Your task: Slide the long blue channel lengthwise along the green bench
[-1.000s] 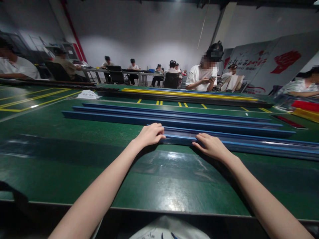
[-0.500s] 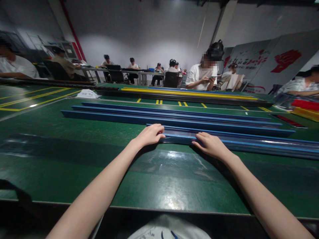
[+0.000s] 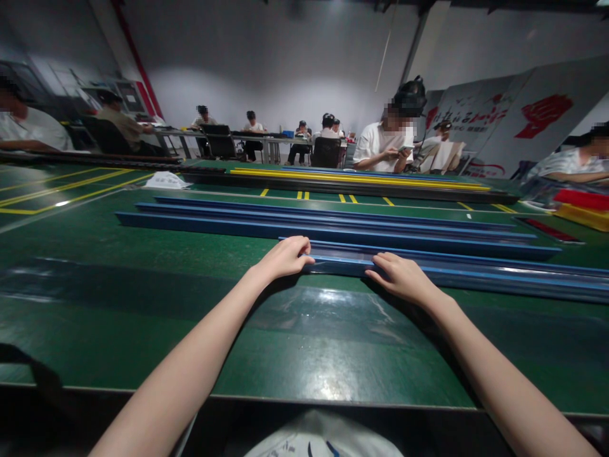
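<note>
Hands at work: two, a left hand and a right hand, both bare, both on the front rail.
Front rail: one long blue channel-shaped rail, lying on the table just beyond the wearer; its far right end runs out of view.
Left grip: closed on the near wall of the front rail, close to its left end, fingers curled over the top edge and thumb on the outer face.
Right grip: closed on the same wall, farther right along the front rail, with fingertips over the edge and thumb below; a short bare stretch of wall shows between the hands.
Blue rails behind: a staggered group just beyond the front rail, roughly parallel to it; three ends show at the left, but I cannot tell how many separate rails they make.
Yellow and black lengths: well beyond the front rail, yellow strips beside a black length; the strips cannot be counted surely.
Small items: one crumpled white piece beyond and left of the front rail; one dark flat slab beyond its right part.
Table: one, green-topped, with a glossy strip on the near side of the front rail.
Other people: about ten, all beyond the front rail; one holds a small device.
</note>
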Demonstrator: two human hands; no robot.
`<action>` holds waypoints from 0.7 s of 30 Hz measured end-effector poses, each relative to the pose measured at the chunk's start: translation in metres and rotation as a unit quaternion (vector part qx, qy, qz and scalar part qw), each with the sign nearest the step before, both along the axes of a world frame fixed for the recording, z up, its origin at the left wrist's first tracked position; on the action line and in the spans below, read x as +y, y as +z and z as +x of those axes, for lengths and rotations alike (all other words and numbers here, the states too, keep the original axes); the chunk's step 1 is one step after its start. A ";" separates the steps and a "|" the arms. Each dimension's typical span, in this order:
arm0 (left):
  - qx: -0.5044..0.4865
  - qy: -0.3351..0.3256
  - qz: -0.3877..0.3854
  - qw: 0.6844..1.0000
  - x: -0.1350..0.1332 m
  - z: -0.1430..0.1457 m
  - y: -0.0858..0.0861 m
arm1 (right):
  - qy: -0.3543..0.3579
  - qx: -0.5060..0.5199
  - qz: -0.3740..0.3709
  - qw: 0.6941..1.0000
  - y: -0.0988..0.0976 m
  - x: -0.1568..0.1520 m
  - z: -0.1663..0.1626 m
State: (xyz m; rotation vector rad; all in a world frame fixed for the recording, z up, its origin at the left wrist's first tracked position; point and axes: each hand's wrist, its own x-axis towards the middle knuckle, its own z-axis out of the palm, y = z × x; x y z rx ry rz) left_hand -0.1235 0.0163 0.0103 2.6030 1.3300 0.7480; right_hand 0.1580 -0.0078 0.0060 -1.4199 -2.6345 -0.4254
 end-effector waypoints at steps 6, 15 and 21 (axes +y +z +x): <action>0.015 0.004 0.007 1.000 -0.002 0.002 0.001 | 0.003 0.002 0.001 1.000 0.000 0.000 0.000; 0.101 0.014 0.053 0.993 -0.008 0.004 0.002 | -0.001 -0.001 0.000 1.000 0.000 0.000 -0.001; 0.112 0.014 0.040 0.993 -0.007 0.004 0.003 | 0.001 0.002 0.007 1.000 -0.001 0.000 -0.001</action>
